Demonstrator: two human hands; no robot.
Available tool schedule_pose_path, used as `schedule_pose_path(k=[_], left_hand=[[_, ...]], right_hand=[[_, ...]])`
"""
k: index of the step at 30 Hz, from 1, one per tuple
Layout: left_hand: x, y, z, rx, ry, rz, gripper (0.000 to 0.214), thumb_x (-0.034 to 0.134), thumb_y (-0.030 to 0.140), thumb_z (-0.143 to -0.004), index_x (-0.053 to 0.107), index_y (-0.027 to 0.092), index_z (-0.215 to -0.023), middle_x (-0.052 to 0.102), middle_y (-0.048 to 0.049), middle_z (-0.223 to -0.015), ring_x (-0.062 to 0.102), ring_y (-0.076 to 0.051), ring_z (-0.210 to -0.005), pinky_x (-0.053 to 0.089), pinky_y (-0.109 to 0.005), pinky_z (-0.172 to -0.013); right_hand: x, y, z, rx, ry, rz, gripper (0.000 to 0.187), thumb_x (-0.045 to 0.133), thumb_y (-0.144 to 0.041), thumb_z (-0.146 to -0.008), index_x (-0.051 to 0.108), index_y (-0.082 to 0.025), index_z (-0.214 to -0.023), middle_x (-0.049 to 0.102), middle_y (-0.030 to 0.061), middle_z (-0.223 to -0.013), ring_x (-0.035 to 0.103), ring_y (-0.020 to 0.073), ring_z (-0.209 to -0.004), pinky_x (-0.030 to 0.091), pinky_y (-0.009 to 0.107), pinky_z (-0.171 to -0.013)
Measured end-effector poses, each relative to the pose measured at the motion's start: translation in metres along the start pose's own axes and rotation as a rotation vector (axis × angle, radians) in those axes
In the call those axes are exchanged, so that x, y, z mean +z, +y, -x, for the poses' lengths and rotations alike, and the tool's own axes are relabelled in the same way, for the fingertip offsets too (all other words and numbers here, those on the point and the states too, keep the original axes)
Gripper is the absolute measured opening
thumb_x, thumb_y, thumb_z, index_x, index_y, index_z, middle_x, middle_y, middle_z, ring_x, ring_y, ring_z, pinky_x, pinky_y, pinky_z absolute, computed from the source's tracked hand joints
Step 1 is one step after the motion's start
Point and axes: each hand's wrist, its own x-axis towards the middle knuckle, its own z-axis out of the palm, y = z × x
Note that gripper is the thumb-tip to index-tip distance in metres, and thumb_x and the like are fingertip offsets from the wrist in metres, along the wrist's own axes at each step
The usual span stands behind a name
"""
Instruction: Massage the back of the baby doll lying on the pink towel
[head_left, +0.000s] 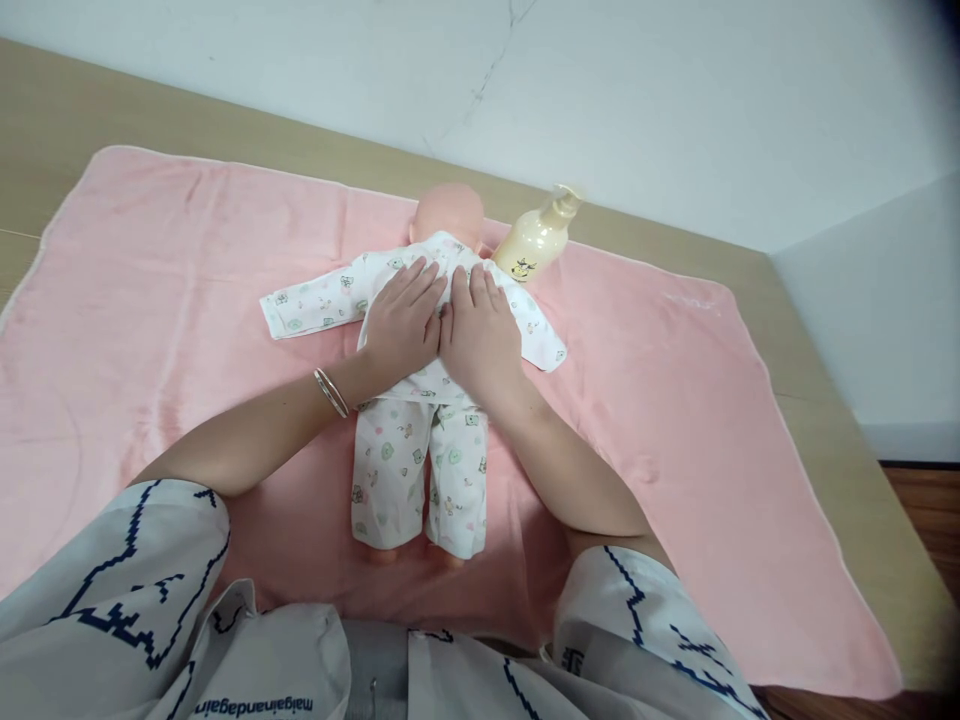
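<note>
A baby doll [448,212] lies face down, its head toward the wall, dressed in a white printed top [319,302] and matching pants [390,470]. Flat on the doll's upper back rests my left hand [405,318], fingers extended toward the head. Beside it my right hand [481,330] lies flat on the back too, the thumbs nearly touching. Both hands hold nothing. The doll's sleeves spread out to either side, and its feet show below the pants' hems.
A cream pump bottle [538,238] stands right of the doll's head. Under everything spreads a pink blanket [660,430] on a wooden table [810,410]. A white wall [660,110] borders the table's far edge; wooden floor [922,510] shows at right.
</note>
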Motion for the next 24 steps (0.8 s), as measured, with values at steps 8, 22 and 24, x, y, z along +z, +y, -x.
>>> schedule_pose_path(k=[8, 22, 24], left_hand=[[0.01, -0.003, -0.001, -0.179, 0.064, -0.034, 0.048, 0.046, 0.038, -0.099, 0.049, 0.021, -0.144, 0.044, -0.0131, -0.159, 0.033, -0.031, -0.153, 0.025, -0.057, -0.128], [-0.005, 0.01, -0.004, -0.188, 0.038, -0.077, 0.034, 0.046, 0.027, -0.094, 0.062, 0.02, -0.124, 0.06, -0.0118, -0.136, 0.051, -0.028, -0.132, 0.039, -0.049, -0.117], [-0.002, 0.009, -0.005, -0.233, 0.025, -0.091, 0.042, 0.048, 0.031, -0.095, 0.056, 0.019, -0.135, 0.053, -0.0142, -0.146, 0.045, -0.031, -0.14, 0.034, -0.052, -0.121]], right_hand=[[-0.003, 0.023, -0.02, -0.068, -0.085, -0.07, 0.06, 0.036, -0.033, -0.1, 0.034, -0.011, -0.157, 0.027, 0.0173, -0.168, 0.02, 0.0341, -0.158, 0.021, 0.06, -0.126], [-0.007, -0.004, 0.004, -0.029, 0.018, 0.135, 0.055, 0.032, -0.027, -0.103, 0.045, -0.001, -0.149, 0.048, 0.0283, -0.153, 0.046, 0.0378, -0.145, 0.034, 0.055, -0.121], [-0.004, 0.007, -0.004, -0.052, -0.012, 0.077, 0.058, 0.034, -0.027, -0.101, 0.039, -0.002, -0.153, 0.039, 0.0262, -0.16, 0.036, 0.0377, -0.151, 0.031, 0.057, -0.123]])
